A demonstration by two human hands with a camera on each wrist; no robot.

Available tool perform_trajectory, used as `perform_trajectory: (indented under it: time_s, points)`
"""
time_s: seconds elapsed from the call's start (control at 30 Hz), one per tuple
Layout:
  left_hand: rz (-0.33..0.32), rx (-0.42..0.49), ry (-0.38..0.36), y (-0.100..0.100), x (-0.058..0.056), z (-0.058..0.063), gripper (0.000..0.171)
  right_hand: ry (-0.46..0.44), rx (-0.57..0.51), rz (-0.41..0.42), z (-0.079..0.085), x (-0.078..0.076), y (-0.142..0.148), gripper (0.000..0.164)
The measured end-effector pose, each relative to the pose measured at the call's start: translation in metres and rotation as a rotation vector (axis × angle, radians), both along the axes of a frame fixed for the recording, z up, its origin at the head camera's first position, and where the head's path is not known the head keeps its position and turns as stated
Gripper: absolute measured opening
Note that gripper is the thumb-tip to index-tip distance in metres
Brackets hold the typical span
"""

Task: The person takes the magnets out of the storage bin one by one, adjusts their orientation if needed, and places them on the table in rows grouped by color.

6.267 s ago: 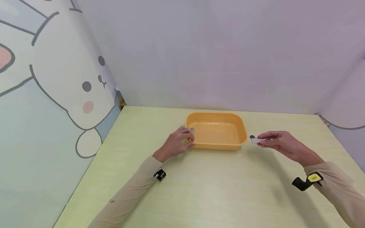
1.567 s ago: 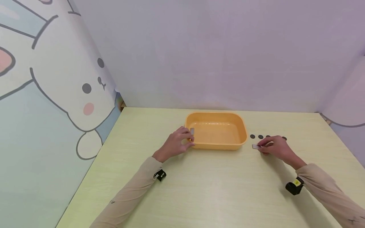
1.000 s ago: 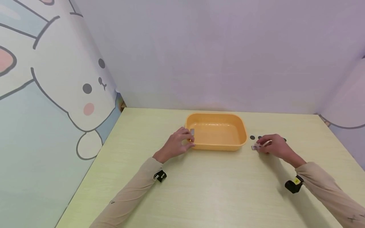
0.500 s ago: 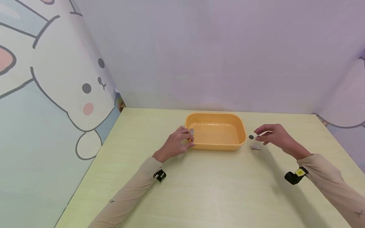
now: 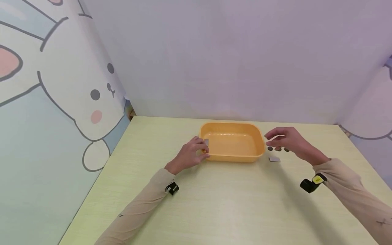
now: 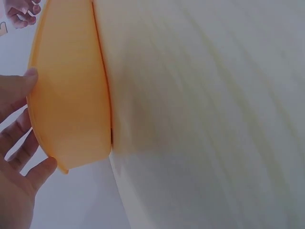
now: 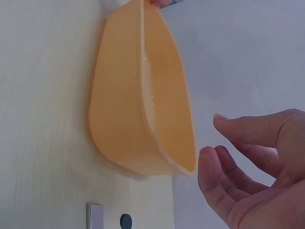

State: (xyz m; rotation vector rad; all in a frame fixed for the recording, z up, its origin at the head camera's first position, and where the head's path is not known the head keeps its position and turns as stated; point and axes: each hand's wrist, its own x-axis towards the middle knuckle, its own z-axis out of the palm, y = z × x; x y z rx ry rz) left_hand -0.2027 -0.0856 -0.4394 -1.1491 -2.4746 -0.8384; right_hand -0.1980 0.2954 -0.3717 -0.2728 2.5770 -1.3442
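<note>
An orange plastic basin (image 5: 234, 158) stands near the back of the table. My left hand (image 5: 190, 152) holds its left rim, with thumb and fingertips on the edge. Beside those fingers, against the basin's inner side, shows a small grey rectangular piece (image 5: 206, 142); what holds it there I cannot tell. My right hand (image 5: 288, 140) hovers by the basin's right end with fingers loosely bent and nothing between them. Below it a flat, pale grey rectangular piece (image 5: 274, 159) lies on the table. Small dark discs (image 5: 270, 148) lie behind that piece, some partly hidden by the hand.
The pale wooden table (image 5: 226, 197) reaches to a plain light wall (image 5: 226, 68) just behind the basin. A wall with a cartoon rabbit (image 5: 76, 88) borders the left side. Each wrist carries a small black camera (image 5: 309, 185).
My right hand has let go of the grey rectangular piece, leaving it on the table, and has risen left toward the basin. My left hand has stayed at the rim.
</note>
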Motion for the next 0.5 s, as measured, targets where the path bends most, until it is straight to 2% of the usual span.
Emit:
perform_trajectory:
  time_s: [0.2, 0.5]
  points:
    - [-0.013, 0.003, 0.0, 0.001, -0.001, 0.0, 0.009, 0.012, -0.069, 0.051, 0.007, -0.006, -0.013, 0.043]
    - [-0.002, -0.007, 0.0, -0.002, -0.002, -0.002, 0.009, 0.017, -0.092, 0.119, 0.012, -0.019, -0.039, 0.039]
